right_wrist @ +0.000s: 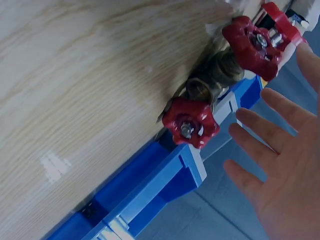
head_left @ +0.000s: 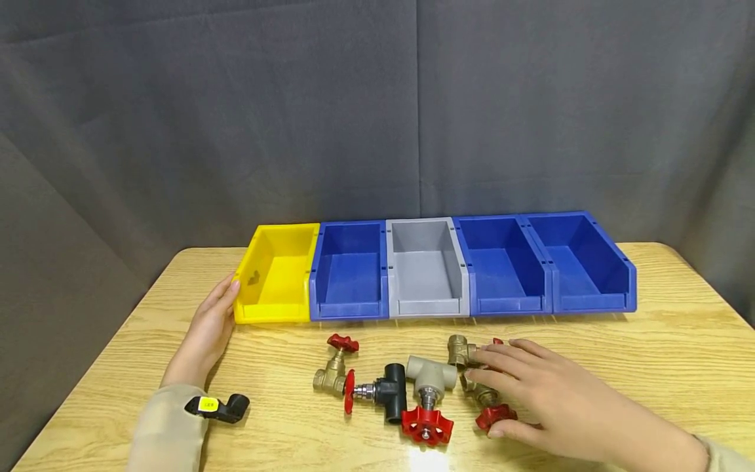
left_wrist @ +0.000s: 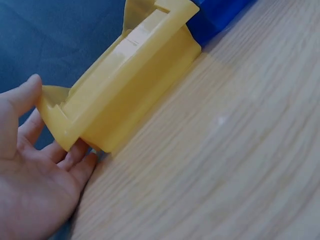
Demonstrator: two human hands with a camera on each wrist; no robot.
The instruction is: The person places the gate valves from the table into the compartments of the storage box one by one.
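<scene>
My left hand (head_left: pixel 206 334) grips the left side wall of a yellow storage bin (head_left: pixel 271 313). In the left wrist view, the thumb is at the bin's upper edge and the fingers are under its side rim. Extended fingers of my right hand (head_left: pixel 548 393) hover over two brass gate valves, one behind (head_left: pixel 457 351) and one in front with a red handwheel (head_left: pixel 497 415); the hand partly hides both. Left of these lie a beige plastic valve (head_left: pixel 430 375), a black plastic valve (head_left: pixel 392 392) and another brass valve (head_left: pixel 332 377), all with red handwheels.
Right of the yellow bin stand a blue bin (head_left: pixel 349 311), a grey bin (head_left: pixel 428 307) and two more blue bins (head_left: pixel 510 305), joined in a row along the wooden table (head_left: pixel 265 426). Behind hangs a grey curtain (head_left: pixel 354 118). A black wrist device (head_left: pixel 218 408) sits on the left sleeve.
</scene>
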